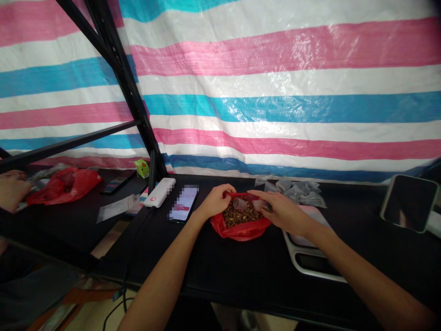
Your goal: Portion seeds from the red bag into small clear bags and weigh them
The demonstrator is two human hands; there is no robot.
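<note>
A red plastic bag stands open on the black table, filled with small brown, seed-like pieces. My left hand pinches the bag's left rim between thumb and fingers. Inside, on top of the pieces, lies a small clear plastic cup. At the bag's right side my right hand is closed on a small clear plastic bag, partly hidden by the fingers; its contents are hard to make out. Beneath my right forearm sits a white kitchen scale, partly covered.
Several small clear bags lie behind the scale. Left are a phone and a white power strip with a cable. A phone on a stand is at right. At far left, another person's hand is beside a second red bag.
</note>
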